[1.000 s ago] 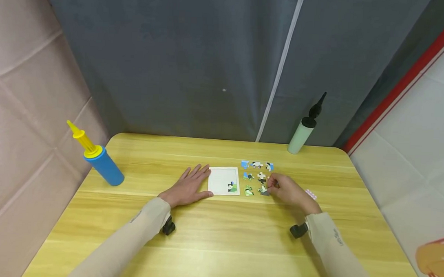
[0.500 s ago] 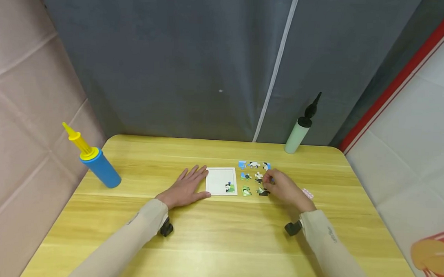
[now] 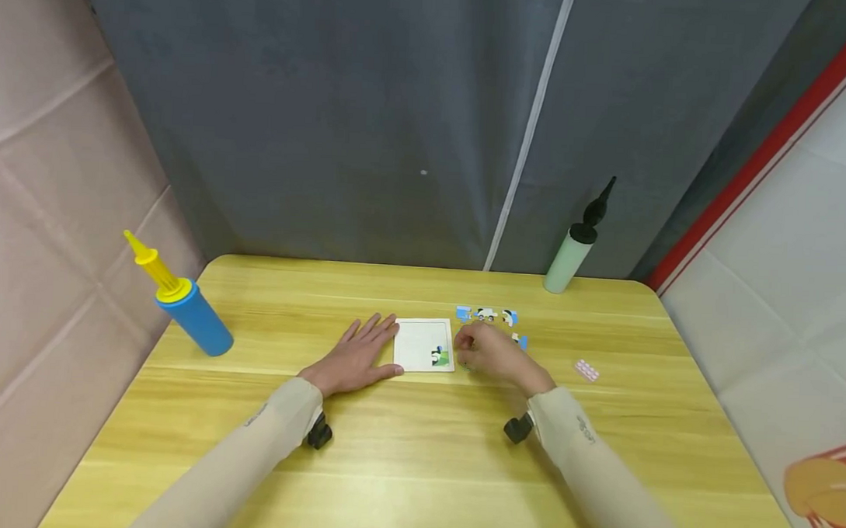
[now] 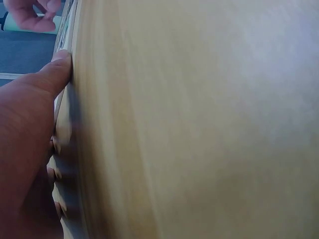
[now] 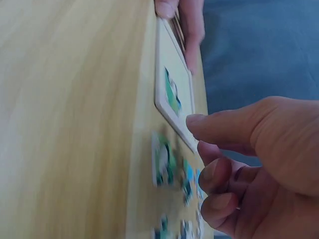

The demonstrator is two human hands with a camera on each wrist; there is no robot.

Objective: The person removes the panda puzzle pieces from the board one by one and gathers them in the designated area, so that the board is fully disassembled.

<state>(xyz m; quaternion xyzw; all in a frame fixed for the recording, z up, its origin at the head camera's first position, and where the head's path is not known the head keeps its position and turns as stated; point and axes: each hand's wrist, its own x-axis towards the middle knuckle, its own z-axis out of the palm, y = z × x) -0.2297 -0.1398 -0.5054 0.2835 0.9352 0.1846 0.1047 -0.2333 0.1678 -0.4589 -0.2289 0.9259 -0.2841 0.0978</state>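
A square white puzzle tray (image 3: 416, 337) lies mid-table, with a green, white and black jigsaw piece (image 3: 440, 358) in its near right corner. My left hand (image 3: 355, 359) is spread flat at the tray's left side, with fingertips and thumb at its edge. My right hand (image 3: 493, 356) is just right of the tray, above the loose pieces. Its fingers curl loosely in the right wrist view, and nothing shows between thumb and fingers. A green jigsaw piece (image 5: 162, 159) lies below the thumb. Behind the hand runs a row of blue and white pieces (image 3: 486, 314); other pieces are partly hidden.
A small pink dotted block (image 3: 586, 370) lies right of the pieces. At the table's left stands a blue hand pump (image 3: 200, 322) with a yellow top. A pale green pump (image 3: 568, 263) with a black top stands at the back right, before a grey curtain (image 3: 344, 121).
My right hand has moved left from the right-hand pieces toward the tray, now covering several pieces. The left hand and the tray have stayed in place.
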